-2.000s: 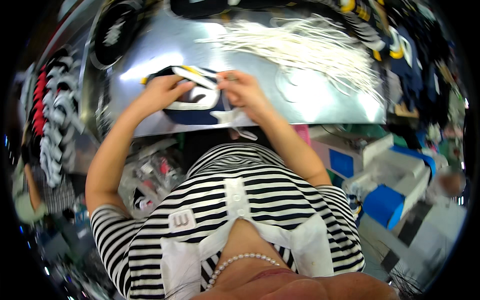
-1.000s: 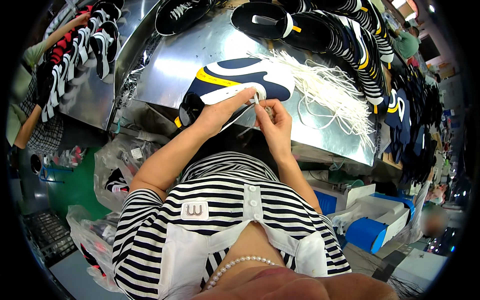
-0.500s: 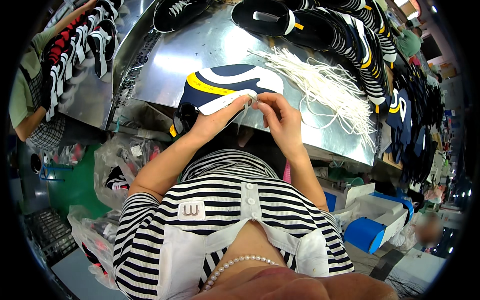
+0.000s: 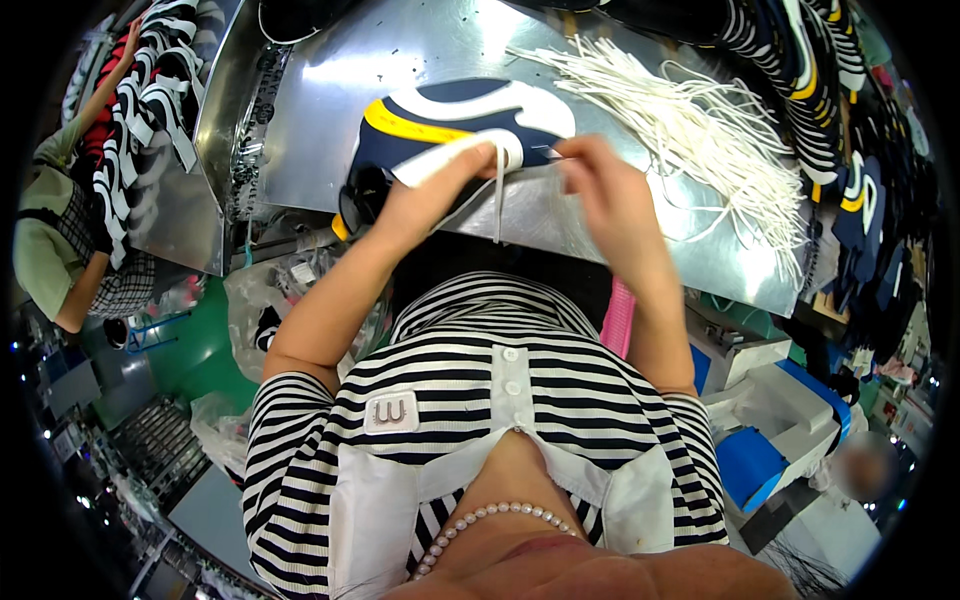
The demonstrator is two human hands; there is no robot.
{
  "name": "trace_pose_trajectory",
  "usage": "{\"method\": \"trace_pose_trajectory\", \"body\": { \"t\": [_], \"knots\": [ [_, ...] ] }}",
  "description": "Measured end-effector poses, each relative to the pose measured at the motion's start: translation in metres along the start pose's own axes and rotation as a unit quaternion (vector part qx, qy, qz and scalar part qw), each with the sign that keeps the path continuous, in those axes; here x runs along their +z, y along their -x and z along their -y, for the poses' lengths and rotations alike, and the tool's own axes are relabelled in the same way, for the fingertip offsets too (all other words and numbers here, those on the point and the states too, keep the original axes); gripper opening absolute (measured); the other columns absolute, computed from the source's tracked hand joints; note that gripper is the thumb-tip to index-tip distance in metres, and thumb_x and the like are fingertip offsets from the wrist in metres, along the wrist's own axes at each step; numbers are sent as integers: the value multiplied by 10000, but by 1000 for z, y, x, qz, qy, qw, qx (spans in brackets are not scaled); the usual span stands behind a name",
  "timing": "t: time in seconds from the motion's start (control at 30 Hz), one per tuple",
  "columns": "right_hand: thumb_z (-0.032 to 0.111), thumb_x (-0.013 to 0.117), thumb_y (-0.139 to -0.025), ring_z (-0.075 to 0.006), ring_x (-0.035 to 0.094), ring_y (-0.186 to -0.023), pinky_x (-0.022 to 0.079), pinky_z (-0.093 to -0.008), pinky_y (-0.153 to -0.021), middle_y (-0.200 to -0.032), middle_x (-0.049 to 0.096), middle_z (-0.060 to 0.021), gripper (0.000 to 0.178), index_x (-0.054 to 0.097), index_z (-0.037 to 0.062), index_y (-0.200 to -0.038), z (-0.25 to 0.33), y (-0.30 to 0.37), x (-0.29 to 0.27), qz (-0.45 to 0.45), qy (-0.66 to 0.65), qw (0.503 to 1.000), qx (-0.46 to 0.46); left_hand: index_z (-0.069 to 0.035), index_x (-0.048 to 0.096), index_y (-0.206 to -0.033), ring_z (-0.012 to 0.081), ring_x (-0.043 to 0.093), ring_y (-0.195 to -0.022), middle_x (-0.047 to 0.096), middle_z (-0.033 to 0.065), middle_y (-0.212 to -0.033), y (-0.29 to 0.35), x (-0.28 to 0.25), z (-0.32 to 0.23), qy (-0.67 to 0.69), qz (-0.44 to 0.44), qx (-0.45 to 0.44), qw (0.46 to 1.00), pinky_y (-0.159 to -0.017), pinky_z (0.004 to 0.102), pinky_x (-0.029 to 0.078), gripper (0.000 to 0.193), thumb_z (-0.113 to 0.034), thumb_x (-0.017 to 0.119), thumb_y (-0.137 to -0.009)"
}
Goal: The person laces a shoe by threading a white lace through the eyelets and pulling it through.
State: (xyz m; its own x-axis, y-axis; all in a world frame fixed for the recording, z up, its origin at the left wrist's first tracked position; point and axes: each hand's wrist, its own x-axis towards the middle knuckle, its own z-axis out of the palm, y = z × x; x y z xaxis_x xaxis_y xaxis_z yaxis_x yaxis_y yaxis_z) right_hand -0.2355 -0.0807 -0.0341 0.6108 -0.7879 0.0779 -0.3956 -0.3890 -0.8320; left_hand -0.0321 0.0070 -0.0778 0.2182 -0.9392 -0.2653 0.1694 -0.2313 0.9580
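My left hand (image 4: 425, 205) is closed on a navy shoe upper (image 4: 450, 113) with white and yellow bands, thumb on its white eyelet edge. The upper lies tilted on its side at the metal table's near edge. A white shoelace (image 4: 499, 205) passes over the eyelet edge and hangs down in front of it. Just right of the upper, my right hand (image 4: 612, 195) is blurred by motion. Its thumb and fingertips come together on a thin, pale end that looks like part of the lace. The upper's underside is hidden.
A heap of white laces (image 4: 700, 140) lies on the metal table (image 4: 330, 130) to the right. Striped dark uppers (image 4: 790, 110) stand stacked behind it. At the far left, a co-worker (image 4: 60, 230) handles white, black and red uppers (image 4: 150, 120). A blue-and-white machine (image 4: 770, 430) stands lower right.
My right hand has drawn away from the eyelet edge, to the right and slightly up. The lace now hangs in a longer strand. The left hand keeps its hold. The whole view has shifted.
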Motion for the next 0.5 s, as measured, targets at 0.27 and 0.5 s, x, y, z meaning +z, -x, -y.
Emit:
{"method": "trace_pose_trajectory", "body": {
  "t": [0.27, 0.5],
  "knots": [
    [64, 814, -771, -100, 618, -841, 473, -216, -746, -990, 667, -48, 443, 605, 10, -1158, -54, -38, 4, -92, -352, 917, 166, 75, 667, -1016, 174, 710, -792, 734, 119, -876, -59, -9, -33, -207, -3, -54, 977, -734, 278, 572, 486, -406, 642, -953],
    [182, 748, -861, -55, 513, -673, 395, -192, -575, -783, 594, 32, 256, 626, 46, -1041, -97, -52, 7, -162, -418, 875, 183, -23, 665, -1129, 327, 689, -906, 707, 167, -994, -39, -11, -58, -535, 199, 74, 818, -812, 349, 526, 323, -235, 699, -887]
  ]
}}
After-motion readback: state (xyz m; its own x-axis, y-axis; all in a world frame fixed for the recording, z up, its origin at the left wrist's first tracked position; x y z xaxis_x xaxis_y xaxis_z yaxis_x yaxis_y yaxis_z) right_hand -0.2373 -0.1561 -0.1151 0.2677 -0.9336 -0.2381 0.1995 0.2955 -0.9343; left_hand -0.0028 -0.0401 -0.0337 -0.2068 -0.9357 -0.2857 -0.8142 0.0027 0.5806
